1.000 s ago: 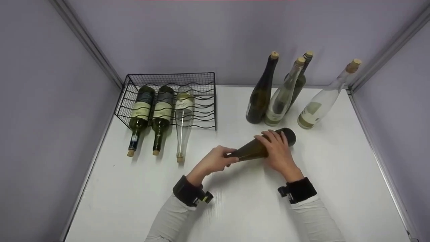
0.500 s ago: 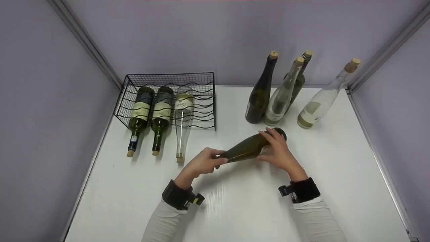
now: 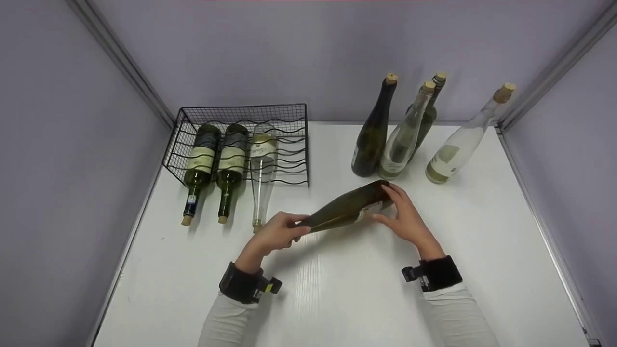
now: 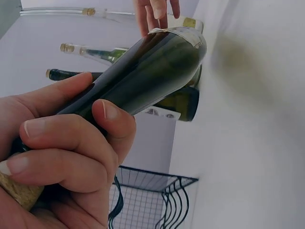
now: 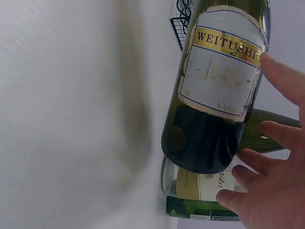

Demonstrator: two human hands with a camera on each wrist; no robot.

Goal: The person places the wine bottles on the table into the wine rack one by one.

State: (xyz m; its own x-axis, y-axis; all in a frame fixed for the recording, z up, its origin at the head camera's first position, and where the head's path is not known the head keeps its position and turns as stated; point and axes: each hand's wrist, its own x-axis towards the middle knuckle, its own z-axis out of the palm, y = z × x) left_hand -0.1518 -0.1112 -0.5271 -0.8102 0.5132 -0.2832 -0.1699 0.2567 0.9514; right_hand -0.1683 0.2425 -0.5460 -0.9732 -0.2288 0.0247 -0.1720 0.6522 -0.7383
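Observation:
A dark green wine bottle [image 3: 340,207] lies aslant over the table, its base pointing to the back right. My left hand [image 3: 279,231] grips its neck, with fingers curled round it and the cork [image 4: 21,191] showing below them in the left wrist view. At the base end is my right hand [image 3: 409,221], fingers extended and spread. In the right wrist view its thumb reaches the edge of the white label [image 5: 221,71], which carries a gold band reading WEITUSHI. The bottle's shadow falls on the white tabletop, apart from its base.
A black wire rack [image 3: 307,149] stands at the back left, with two green bottles [image 3: 201,159] and a clear bottle [image 3: 264,149] lying in it, necks forward. Corked bottles stand at the back right: a dark one [image 3: 371,144], two clear ones [image 3: 455,156] and a green one [image 3: 428,120].
The bottle has moved left along with my left hand and turned so its label shows. My right hand has loosened from over the bottle's body to beside its base.

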